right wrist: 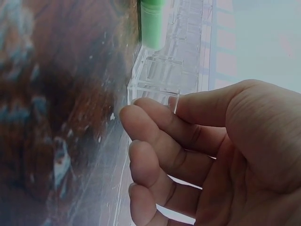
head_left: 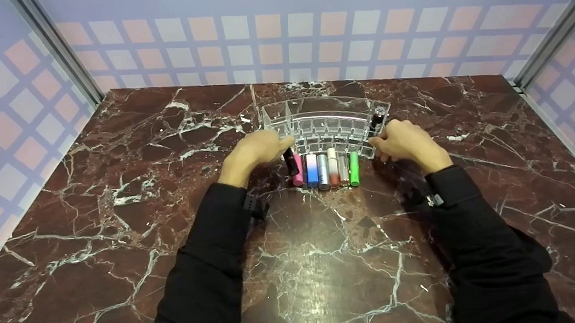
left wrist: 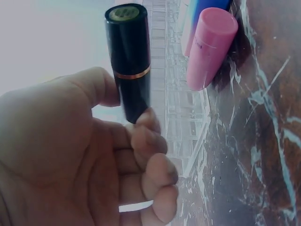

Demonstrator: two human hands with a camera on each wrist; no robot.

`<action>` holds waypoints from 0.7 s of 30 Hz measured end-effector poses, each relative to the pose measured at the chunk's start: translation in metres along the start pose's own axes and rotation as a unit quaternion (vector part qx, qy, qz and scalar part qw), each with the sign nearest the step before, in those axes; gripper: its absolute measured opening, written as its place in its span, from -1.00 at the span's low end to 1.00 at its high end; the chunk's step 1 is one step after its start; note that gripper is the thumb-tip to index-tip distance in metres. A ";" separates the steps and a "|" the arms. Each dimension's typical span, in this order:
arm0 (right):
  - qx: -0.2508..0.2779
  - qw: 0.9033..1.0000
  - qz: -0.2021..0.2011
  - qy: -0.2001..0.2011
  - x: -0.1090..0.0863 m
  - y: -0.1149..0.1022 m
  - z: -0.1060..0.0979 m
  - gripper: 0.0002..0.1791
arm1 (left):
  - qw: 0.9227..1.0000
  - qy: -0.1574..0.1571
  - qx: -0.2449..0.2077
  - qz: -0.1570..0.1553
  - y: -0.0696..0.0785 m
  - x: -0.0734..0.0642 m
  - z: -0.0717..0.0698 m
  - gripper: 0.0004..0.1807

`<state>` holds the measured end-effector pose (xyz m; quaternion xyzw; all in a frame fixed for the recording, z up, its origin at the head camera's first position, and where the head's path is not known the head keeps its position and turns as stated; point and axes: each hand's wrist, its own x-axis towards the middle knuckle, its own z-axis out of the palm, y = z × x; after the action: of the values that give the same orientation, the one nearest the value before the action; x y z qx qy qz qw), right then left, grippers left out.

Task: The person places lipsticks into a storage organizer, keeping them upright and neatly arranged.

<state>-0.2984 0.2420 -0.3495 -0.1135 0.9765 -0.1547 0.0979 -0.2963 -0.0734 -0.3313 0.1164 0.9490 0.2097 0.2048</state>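
My left hand (head_left: pixel 257 148) pinches a black lipstick tube (left wrist: pixel 130 56) with a thin gold band between thumb and fingertips. The tube is tilted over the left front of a clear plastic cosmetics organizer (head_left: pixel 325 115) with tiered compartments. At the organizer's right front corner, my right hand (head_left: pixel 406 139) grips its clear side wall (right wrist: pixel 153 88) between thumb and fingers. Another black tube (head_left: pixel 376 118) with a clear-looking top stands in a compartment at the right end. A pink tube (left wrist: pixel 212 47) lies close to the left hand, and a green tube (right wrist: pixel 153 28) near the right.
Between the pink and green tubes, a row lies along the organizer's front: a blue-and-white tube (head_left: pixel 312 171), a silver tube (head_left: pixel 323 172), a cream-and-brown tube (head_left: pixel 333 167) and a clear-looking tube (head_left: pixel 344 168). The marbled table (head_left: pixel 170 198) meets patterned walls behind and at both sides.
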 end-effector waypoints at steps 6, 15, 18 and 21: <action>-0.012 1.000 0.011 0.009 -0.002 -0.003 -0.003 -0.50 | 0.996 0.058 -0.062 0.019 -0.002 0.003 0.002 -0.54; -0.020 0.999 0.010 0.031 -0.009 -0.011 -0.009 -0.46 | 0.988 0.107 -0.097 0.050 0.002 0.004 0.002 -0.50; -0.027 0.998 -0.003 0.052 -0.010 -0.014 -0.010 -0.43 | 0.982 0.121 -0.130 0.065 0.003 0.004 0.003 -0.51; -0.020 0.997 -0.027 0.070 -0.012 -0.021 -0.011 -0.40 | 0.972 0.130 -0.178 0.085 0.005 0.004 0.004 -0.55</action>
<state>-0.2855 0.2286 -0.3310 -0.1304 0.9805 -0.1453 0.0233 -0.2971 -0.0662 -0.3335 0.1299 0.9016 0.4050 0.0783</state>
